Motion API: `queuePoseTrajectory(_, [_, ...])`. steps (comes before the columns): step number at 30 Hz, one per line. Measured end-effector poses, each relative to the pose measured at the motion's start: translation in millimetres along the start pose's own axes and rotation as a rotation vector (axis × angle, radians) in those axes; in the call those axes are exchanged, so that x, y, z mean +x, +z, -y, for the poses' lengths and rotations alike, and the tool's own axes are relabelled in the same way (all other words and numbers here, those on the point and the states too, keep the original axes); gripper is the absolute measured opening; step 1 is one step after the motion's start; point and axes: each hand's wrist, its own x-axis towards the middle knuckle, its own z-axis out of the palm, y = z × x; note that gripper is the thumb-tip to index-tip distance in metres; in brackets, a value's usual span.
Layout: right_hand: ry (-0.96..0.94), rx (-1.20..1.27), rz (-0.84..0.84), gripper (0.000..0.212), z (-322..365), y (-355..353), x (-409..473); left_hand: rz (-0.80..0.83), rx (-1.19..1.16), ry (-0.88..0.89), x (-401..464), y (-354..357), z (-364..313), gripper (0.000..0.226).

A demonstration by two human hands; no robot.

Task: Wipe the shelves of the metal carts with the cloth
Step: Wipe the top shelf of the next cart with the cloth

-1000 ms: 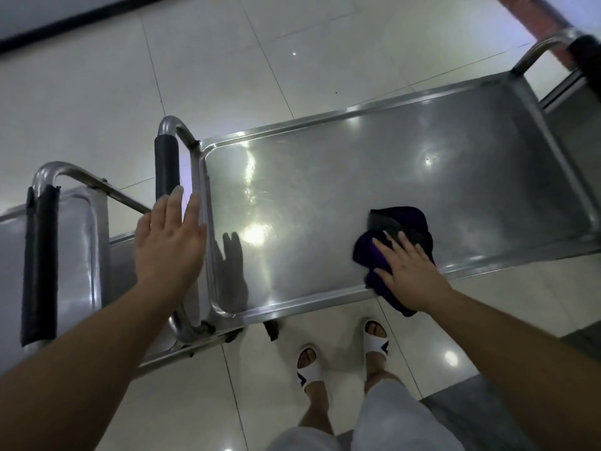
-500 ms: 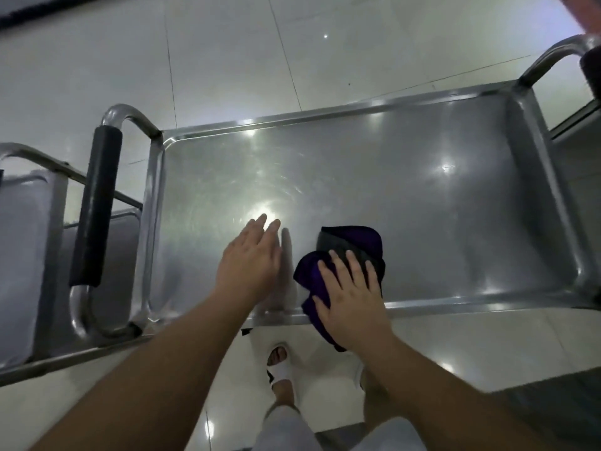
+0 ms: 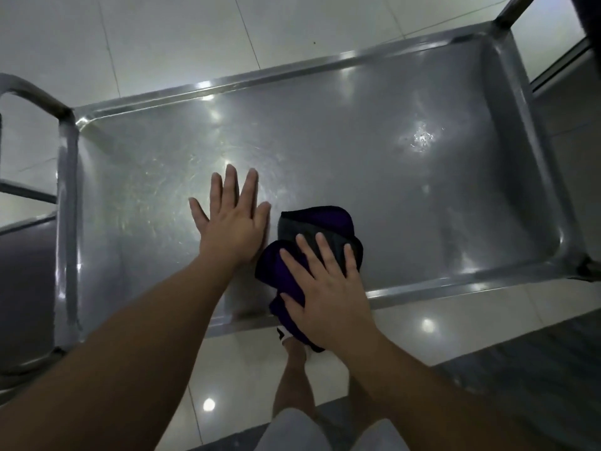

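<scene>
The top shelf (image 3: 374,177) of a stainless-steel cart fills the middle of the view, shiny, with a raised rim. A crumpled purple and black cloth (image 3: 312,229) lies on the shelf near its front edge and hangs partly over the rim. My right hand (image 3: 325,288) presses flat on the cloth with straight fingers. My left hand (image 3: 232,219) lies flat on the bare metal just left of the cloth, fingers spread.
A second metal cart (image 3: 22,288) stands close on the left, its tubular handle (image 3: 35,96) beside this shelf's left rim. Another cart's frame (image 3: 553,76) shows at the right edge. Pale glossy floor tiles (image 3: 179,37) surround the carts. My feet stand below the front rim.
My left hand left the left cart's handle area and came down flat on the shelf next to the cloth. My right hand slid the cloth leftward along the front edge.
</scene>
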Motion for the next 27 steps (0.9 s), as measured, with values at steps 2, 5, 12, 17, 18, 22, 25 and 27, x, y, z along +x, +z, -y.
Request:
queuePoseTrajectory(2, [0.025,-0.013,0.016,0.069,-32.9,-8.7,-6.6,-0.001,0.007,-0.001,1.8,2.7,-1.0,0.062])
queuePoseTrajectory(5, [0.172,-0.042,0.049,0.071,-112.5,-33.7,-20.5,0.005,0.008,-0.008,3.4,1.7,-3.8,0.063])
queuePoseTrajectory(12, [0.849,0.091,-0.111,0.082,-260.1,-89.6,-20.4,0.005,0.007,-0.008,9.7,1.2,-14.6,0.062])
queuePoseTrajectory(17, [0.545,0.024,-0.054,0.078,-124.4,-53.7,6.2,0.021,0.018,-0.024,11.5,0.9,-16.9,0.062])
queuePoseTrajectory(18, [0.417,0.029,-0.039,0.078,-86.0,-40.3,7.5,0.030,0.021,-0.026,11.8,0.5,-16.3,0.061])
queuePoseTrajectory(22, [0.043,0.067,0.070,0.073,15.0,-4.0,1.2,0.057,0.023,-0.023,7.0,-1.1,-12.8,0.061])
queuePoseTrajectory(25, [-0.007,0.046,0.049,0.068,-16.1,-5.0,-9.8,0.076,0.041,-0.022,1.2,-0.3,-8.7,0.062])
queuePoseTrajectory(27, [0.087,0.016,0.023,0.069,-64.7,-14.5,-21.8,0.086,0.042,-0.021,0.0,0.0,-7.6,0.063])
